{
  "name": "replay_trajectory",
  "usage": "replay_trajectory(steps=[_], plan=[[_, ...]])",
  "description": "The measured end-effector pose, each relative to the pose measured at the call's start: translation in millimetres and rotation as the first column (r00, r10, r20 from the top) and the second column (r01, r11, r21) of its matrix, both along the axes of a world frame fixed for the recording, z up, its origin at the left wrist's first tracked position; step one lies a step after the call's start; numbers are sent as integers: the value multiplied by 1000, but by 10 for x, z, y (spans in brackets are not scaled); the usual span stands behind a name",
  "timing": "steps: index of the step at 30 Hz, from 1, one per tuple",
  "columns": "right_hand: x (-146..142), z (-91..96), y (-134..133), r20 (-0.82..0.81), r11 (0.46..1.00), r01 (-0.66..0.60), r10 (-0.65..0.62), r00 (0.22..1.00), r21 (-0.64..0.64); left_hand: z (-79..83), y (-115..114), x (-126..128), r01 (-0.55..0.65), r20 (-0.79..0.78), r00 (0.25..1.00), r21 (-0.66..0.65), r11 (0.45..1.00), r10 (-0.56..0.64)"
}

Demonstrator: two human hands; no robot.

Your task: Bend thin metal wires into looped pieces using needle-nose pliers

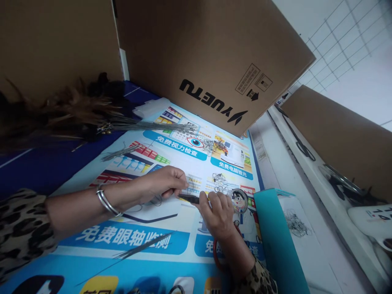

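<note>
My left hand [171, 183], with a silver bangle on the wrist, is closed in a pinch on a thin wire [192, 185]. Close by on the right, my right hand [217, 210] grips a pair of pliers [189, 199]. Their dark jaws point left, almost touching my left fingertips; most of the handles is hidden in my palm. A red curved piece [216, 257] shows under my right wrist. Curled wire loops [220, 181] lie just beyond my right hand, with another tangle [211, 146] farther back. Straight wires [143, 247] rest nearer to me.
A long wire bundle [153, 125] with dark feathers [67, 106] lies at the left, beside a shorter bundle [118, 153]. A large cardboard box [199, 49] stands behind. At the right, a teal box [275, 237] stands near more coiled wire [295, 222]. A printed sheet [171, 216] covers the table.
</note>
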State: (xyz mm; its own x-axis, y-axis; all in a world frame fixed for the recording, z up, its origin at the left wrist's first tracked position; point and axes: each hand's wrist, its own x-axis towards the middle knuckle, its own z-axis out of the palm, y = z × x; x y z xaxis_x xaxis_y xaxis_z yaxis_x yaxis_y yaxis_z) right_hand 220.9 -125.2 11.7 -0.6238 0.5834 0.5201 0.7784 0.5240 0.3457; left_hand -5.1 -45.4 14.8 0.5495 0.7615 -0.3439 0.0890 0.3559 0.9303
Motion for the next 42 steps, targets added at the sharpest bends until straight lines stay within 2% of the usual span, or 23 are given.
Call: replay_trajectory(steps=[4,17,28,42], plan=[[-6,14,5,42,998,12,-14,999,54,50,-24,-7,1,25,1000,-14,1000,-1],[3,4,9,43,997,3,-6,999,82,50,-24,11,8,51,999,-87,996,-3],[-39,39,3,43,998,6,-9,999,69,-28,-24,10,2,33,999,-30,1000,-1],[-136,99,-51,21,995,93,-92,996,-45,134,-69,30,-65,-50,996,80,995,70]])
